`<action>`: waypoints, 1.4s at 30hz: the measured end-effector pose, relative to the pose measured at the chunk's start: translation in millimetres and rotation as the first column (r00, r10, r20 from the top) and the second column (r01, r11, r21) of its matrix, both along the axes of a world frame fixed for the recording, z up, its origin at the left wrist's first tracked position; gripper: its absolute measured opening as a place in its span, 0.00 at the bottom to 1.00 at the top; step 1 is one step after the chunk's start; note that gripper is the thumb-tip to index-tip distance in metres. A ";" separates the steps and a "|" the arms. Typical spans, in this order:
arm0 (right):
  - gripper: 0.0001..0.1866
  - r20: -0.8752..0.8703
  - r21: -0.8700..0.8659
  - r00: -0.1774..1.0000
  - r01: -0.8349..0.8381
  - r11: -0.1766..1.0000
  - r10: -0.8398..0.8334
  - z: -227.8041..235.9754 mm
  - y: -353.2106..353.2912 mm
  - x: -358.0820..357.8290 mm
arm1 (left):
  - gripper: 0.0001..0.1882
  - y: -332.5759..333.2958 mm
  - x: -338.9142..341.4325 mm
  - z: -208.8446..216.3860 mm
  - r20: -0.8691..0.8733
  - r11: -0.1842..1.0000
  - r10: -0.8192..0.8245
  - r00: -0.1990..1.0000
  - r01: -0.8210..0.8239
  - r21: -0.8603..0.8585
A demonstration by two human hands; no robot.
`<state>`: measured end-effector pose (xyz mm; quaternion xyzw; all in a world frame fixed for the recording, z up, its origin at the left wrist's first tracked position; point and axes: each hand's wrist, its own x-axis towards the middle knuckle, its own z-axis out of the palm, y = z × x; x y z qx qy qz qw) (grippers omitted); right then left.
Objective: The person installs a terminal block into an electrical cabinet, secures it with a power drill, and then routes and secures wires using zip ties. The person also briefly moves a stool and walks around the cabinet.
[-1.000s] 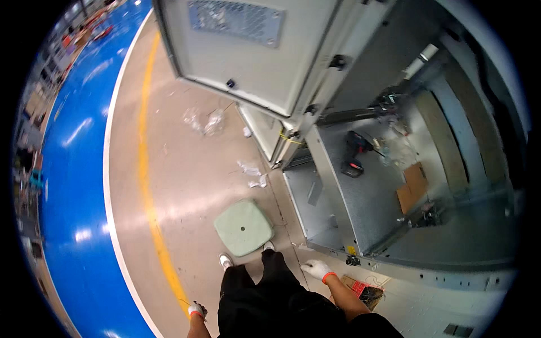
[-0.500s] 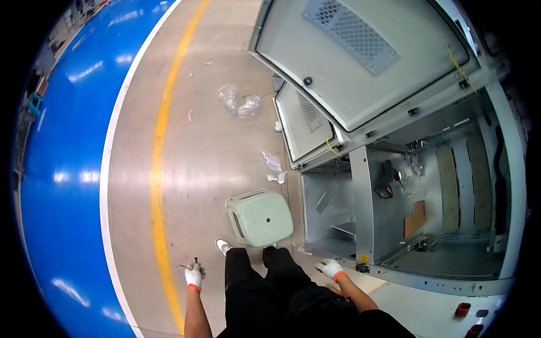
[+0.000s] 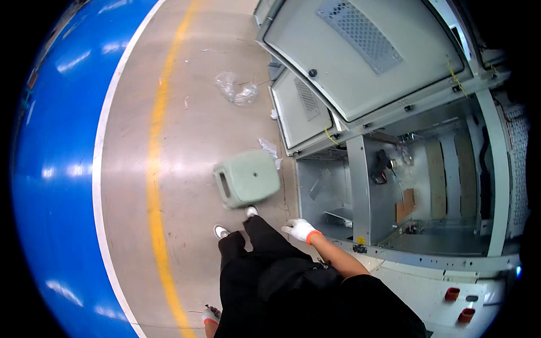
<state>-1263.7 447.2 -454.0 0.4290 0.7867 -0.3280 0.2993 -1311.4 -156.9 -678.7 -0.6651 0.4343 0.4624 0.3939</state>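
My left hand, in a white glove with an orange cuff, is low by my left side. Its fingers are closed on a thin dark rod-like piece, mostly too small to make out. My right hand, gloved the same way, reaches out in front of the cabinet's near corner with its fingers stretched and nothing seen in them. Ahead of my feet stands a pale green plastic stool, slightly blurred, with my right shoe close against its near edge.
To the right is a grey metal cabinet with doors swung out over the floor. A dark power tool and cardboard lie inside. Clear plastic bags and white wrapping are on the floor, left of which runs a yellow line.
The stool has slid forward, away from me, toward the white wrapping. My left hand has dropped back close to my side. My right hand has moved left, and the whole view has shifted.
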 end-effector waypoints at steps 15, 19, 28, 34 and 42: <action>0.28 0.151 -0.059 0.979 0.147 0.987 -0.137 -90.7 -17.8 25.8 | 0.04 119.6 -348.8 43.8 -0.698 0.887 -0.364 0.617 0.459 -0.056; 0.27 0.163 -0.092 0.982 0.115 0.989 -0.099 -95.3 -4.8 -13.0 | 0.04 128.7 -373.3 51.8 -0.679 0.889 -0.353 0.643 0.458 -0.028; 0.35 -0.038 -0.049 0.906 0.421 0.906 -0.423 -43.8 9.4 -87.6 | 0.05 119.5 -357.3 26.4 -0.386 0.812 -0.571 0.725 0.569 -0.133; 0.31 -0.053 -0.017 0.926 0.374 0.927 -0.374 -39.4 -62.3 -69.9 | 0.02 105.7 -446.4 14.9 -0.510 0.708 -0.652 0.561 0.691 -0.145; 0.27 0.347 0.144 0.938 -0.028 0.989 -0.024 -102.6 -60.5 -47.2 | 0.11 61.3 -496.3 50.5 -0.720 0.889 -0.267 0.641 0.453 0.074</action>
